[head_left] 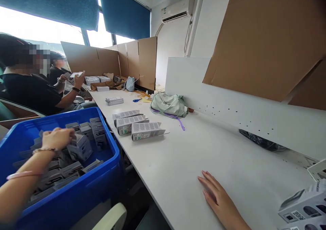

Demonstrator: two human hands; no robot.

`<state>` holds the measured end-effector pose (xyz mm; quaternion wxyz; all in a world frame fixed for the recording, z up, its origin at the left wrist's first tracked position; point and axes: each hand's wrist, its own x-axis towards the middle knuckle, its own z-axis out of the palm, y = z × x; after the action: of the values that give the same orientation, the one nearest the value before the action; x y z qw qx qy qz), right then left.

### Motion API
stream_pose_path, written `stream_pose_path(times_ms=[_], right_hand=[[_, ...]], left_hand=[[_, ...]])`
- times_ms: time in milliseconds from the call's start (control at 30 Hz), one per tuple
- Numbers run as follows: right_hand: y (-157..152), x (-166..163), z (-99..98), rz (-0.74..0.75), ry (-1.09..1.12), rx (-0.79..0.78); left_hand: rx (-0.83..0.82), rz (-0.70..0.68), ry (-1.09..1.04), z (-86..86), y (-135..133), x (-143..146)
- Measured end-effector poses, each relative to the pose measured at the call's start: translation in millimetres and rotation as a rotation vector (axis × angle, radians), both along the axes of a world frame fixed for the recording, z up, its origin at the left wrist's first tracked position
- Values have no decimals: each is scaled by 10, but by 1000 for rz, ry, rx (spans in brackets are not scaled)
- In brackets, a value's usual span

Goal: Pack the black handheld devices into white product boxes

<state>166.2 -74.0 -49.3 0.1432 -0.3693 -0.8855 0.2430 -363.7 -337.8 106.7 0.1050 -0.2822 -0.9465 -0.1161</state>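
Note:
My left hand (57, 139), with a bracelet and a pink bangle on its arm, reaches into a blue plastic bin (115, 153). Its fingers are closed on the top of a small grey-white carton (82, 147), their tips partly hidden behind the hand. Several similar cartons stand and lean around it inside the bin. On the white table (178, 162), my right hand (216, 196) rests with fingers stretched out and nothing in it. Farther up the table edge lie three printed cartons (147, 130) with end flaps sticking out.
A pale green cloth bag (169, 104) with a purple strap, blue scissors (137, 100) and a carton stack (114, 101) lie farther back. More boxes (305, 206) sit at the lower right. Two people (33, 84) sit at the left; a chair part (112, 218) is below.

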Motion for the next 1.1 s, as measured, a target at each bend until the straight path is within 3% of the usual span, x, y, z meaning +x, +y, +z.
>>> stream_pose_path(times_ms=[67,133,267,367,467,533,633,733,900,1000,1100], right_hand=[[14,-7,-14,-11,21,6],[31,-16,-16,-15,37,0],[9,-52,94,20,124,-48],[-111,-102,285,77,271,-120],[-281,-168,470,178,455,-242],[-362,-204,541,243,612,-366],[-369,-202,556,254,780,-608],[-262,-127,510,96,907,-688],[-32,-52,429,-154,1034,-531],[74,-52,423,-113,1044,-520],[154,6,491,-144,1146,-524]], left_hand=[[-5,-10,80,232,36,-54],[91,-145,182,494,76,21],[504,-779,165,935,292,531],[691,-1138,-171,1011,713,1068],[806,-1367,-724,811,1376,1675],[875,-1371,-1124,584,1872,2115],[893,-1403,-1347,232,2536,2746],[885,-1368,-1511,-62,2977,3202],[716,-1367,-1667,-488,3194,3483],[594,-1395,-1625,-676,3147,3516],[501,-1452,-1555,-718,3069,3543]])
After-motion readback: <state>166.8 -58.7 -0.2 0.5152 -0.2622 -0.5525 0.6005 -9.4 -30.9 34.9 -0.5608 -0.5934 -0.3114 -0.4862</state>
